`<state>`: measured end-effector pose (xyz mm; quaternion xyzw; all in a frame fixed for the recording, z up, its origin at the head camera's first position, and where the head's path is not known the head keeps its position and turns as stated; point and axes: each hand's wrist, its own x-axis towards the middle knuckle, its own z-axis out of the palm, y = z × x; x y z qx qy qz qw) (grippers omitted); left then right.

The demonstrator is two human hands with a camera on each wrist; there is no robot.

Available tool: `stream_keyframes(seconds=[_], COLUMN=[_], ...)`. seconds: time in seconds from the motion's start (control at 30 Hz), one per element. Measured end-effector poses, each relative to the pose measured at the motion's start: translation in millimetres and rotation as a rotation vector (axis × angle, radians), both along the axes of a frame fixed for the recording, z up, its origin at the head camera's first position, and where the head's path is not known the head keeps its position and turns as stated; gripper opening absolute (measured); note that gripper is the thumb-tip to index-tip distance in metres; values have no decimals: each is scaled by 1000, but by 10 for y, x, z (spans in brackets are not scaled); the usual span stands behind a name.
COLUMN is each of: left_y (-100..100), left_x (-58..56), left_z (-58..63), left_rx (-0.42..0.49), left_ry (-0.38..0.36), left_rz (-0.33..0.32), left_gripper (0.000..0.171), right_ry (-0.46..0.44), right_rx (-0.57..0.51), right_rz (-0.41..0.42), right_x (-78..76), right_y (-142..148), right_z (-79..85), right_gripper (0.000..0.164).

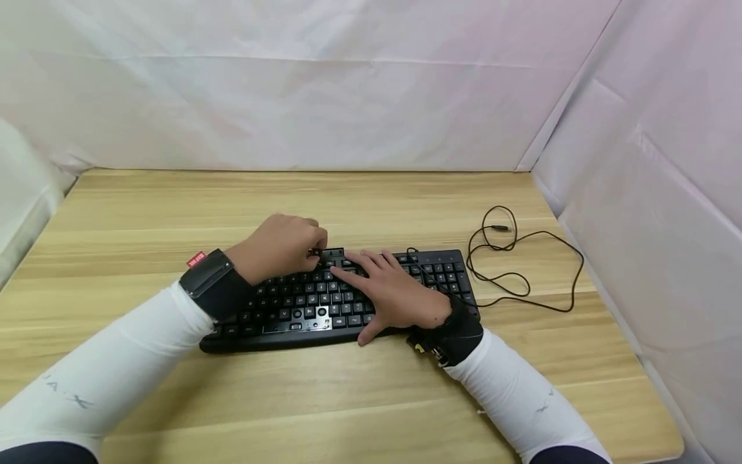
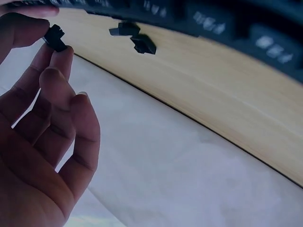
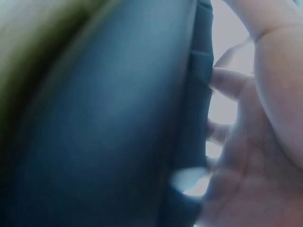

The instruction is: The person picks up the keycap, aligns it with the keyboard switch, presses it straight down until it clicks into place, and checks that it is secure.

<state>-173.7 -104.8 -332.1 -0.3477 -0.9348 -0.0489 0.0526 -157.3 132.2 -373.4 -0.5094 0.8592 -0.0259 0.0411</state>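
Observation:
A black computer keyboard (image 1: pixel 342 299) lies on the wooden table in the head view, slightly tilted to one side. My left hand (image 1: pixel 284 241) is over its back edge. Between thumb and fingertips that hand (image 2: pixel 49 109) pinches a small black keycap (image 2: pixel 56 39), seen in the left wrist view. Spread across the middle of the keys, my right hand (image 1: pixel 397 293) rests on the keyboard with fingers extended and thumb at the front edge. The right wrist view shows the keyboard's blurred front edge (image 3: pixel 104 123) beside the palm. Near the front, a glossy strip (image 1: pixel 298 324) shows bare round key posts.
Two loose keycaps, one (image 2: pixel 125 29) beside another (image 2: pixel 144 45), lie behind the keyboard. Its black cable (image 1: pixel 570 290) loops over the table (image 1: pixel 324 399) at right, ending in a plug (image 1: pixel 500 227). White cloth walls (image 1: pixel 301 90) stand behind and at the sides.

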Motion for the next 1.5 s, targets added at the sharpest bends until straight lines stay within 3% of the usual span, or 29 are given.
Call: stream_keyframes(seconds=[0.17,0.33,0.5,1.03,1.3,1.5], left_y=[-77,-131,-136,-104,-80,-80], left_x=[196,422,565,804,836,841], left_z=[-30,-61,-109,-205,-241,-270], left_rx=[42,46,49,37,21,21], left_ry=[-11,-36,-49,16,65,48], left_rz=[-7,9,-6,-26,-16,-14], left_gripper=[22,16,10,10,12,14], right_ry=[-14,-17,-32,-26,-12,-38], right_rx=[2,4,3,-7,-11,1], right_rz=[2,-11,-24,-27,-23,-24], right_x=[-4,4,19,20,7,6], right_y=[8,24,61,67,75,73], right_z=[6,13,35,33,42,44], right_gripper=[122,123,123,123,123,123])
